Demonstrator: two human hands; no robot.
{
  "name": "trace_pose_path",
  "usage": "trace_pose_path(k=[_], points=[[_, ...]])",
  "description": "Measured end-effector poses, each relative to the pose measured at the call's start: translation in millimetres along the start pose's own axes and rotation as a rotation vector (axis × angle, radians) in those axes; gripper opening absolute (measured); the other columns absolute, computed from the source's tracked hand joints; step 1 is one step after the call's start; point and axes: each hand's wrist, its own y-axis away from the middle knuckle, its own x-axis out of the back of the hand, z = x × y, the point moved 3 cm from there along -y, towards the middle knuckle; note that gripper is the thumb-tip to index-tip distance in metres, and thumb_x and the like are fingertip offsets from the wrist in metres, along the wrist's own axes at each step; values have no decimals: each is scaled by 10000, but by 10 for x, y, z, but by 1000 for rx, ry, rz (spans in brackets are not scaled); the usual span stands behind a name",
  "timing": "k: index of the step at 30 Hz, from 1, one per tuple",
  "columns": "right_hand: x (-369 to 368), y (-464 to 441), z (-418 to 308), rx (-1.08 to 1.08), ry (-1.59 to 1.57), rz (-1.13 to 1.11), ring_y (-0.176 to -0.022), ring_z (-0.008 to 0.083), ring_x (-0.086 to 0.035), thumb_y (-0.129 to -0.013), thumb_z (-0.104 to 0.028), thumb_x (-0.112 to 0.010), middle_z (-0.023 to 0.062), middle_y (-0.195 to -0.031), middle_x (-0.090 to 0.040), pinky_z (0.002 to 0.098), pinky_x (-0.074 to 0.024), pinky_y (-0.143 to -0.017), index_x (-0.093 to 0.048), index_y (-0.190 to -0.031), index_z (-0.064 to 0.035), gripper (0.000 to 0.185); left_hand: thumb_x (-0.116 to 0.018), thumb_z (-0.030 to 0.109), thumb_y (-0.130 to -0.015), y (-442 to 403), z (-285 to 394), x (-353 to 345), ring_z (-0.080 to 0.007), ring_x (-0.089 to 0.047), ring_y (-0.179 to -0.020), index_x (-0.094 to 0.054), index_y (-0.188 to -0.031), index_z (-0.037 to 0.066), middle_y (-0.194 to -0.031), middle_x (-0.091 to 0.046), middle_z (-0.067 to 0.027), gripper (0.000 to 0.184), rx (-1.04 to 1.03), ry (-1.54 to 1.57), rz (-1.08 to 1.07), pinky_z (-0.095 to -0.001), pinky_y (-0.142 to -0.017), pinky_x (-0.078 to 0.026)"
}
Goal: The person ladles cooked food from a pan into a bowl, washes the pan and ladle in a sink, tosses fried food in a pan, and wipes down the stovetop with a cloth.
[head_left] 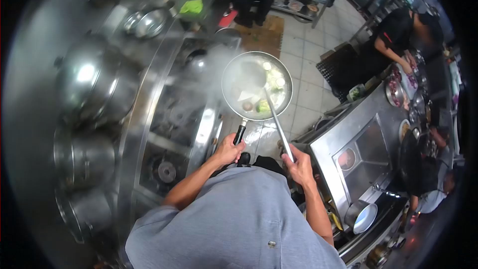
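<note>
My left hand point(229, 150) is wrapped round the black handle of a frying pan point(287, 103), which is held up off the stove. Pale sliced pieces and some green vegetables lie in the pan, and steam blurs its left side. In my right hand point(299, 163) is the long metal handle of a ladle point(280, 128). Its head reaches into the pan and is partly lost in the steam and food.
To my left runs a stove point(167, 144) with burners, and large metal pots point(84, 154) stand beyond it. A steel counter point(333, 169) with a sink-like recess and a small pot point(361, 216) is at right. Co-workers point(393, 45) work at the right and ahead.
</note>
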Motion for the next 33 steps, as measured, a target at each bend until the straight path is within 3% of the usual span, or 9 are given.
trace_pose_path(k=[1,3,6,11,13,22,26,30,33], points=[[37,-164,119,43,34,50,-754,327,-672,-895,-192,-679,265,-900,-682,384,-513,-748,-630,-1245,7,405,-608,101,-934,-219,154,-32,-127,-528,-470,-528,-955,12,-638,-537,-45,122,7,-16,-20,-313,-396,-459],[279,-442,22,14,82,36,-797,417,-683,-888,-178,-678,288,-882,-665,416,-519,-745,-640,-1225,-5,381,-606,93,-932,-707,346,-96,-130,-529,-469,-527,-958,11,-635,-536,-47,117,2,0,-65,-318,-398,-464],[694,-844,-35,-38,9,67,-763,439,-669,-880,-170,-682,287,-837,-655,418,-525,-721,-643,-1214,0,377,-599,99,-932,-1394,668,-242,-123,-510,-466,-517,-962,23,-622,-525,-34,116,-6,17,-136,-311,-410,-452],[1346,-1792,381,171,-5,316,-687,388,-662,-870,-203,-691,271,-822,-659,401,-530,-703,-655,-1201,-3,388,-594,137,-967,-2274,1317,-452,-123,-520,-453,-537,-975,42,-636,-555,-26,111,21,-152,-182,-302,-415,-451],[1615,-2232,364,-57,-85,301,-719,382,-676,-868,-228,-696,265,-836,-672,405,-530,-724,-660,-1201,-4,403,-632,150,-958,-2726,1396,-518,-138,-521,-419,-534,-974,32,-559,-534,-37,154,-27,-101,-146,-308,-384,-440],[2570,-4004,53,-86,-99,232,-725,326,-664,-891,-274,-692,232,-874,-700,408,-522,-719,-635,-1240,-14,439,-635,145,-947,-4115,2443,-609,-127,-529,-454,-523,-973,50,-683,-560,-36,149,19,-107,-179,-301,-401,-449],[2897,-4714,108,-43,-55,258,-673,291,-635,-905,-249,-692,215,-805,-676,388,-513,-691,-653,-1159,-4,355,-605,173,-973,-4799,3077,-569,-128,-505,-414,-516,-981,48,-575,-545,-30,154,2,-267,-164,-310,-392,-422],[3353,-5375,-42,-16,-13,423,-676,296,-647,-904,-241,-696,225,-791,-677,383,-523,-700,-635,-1220,15,411,-600,163,-966,-5719,3446,-530,-129,-510,-418,-520,-983,48,-574,-554,-35,141,-21,-205,-210,-313,-403,-419],[3663,-5800,-75,-158,-5,383,-709,326,-673,-904,-232,-696,253,-832,-686,385,-529,-721,-616,-1252,30,443,-608,157,-954,-6141,3870,-601,-130,-509,-425,-519,-1011,49,-574,-553,-37,152,35,-261,-183,-317,-415,-419]])
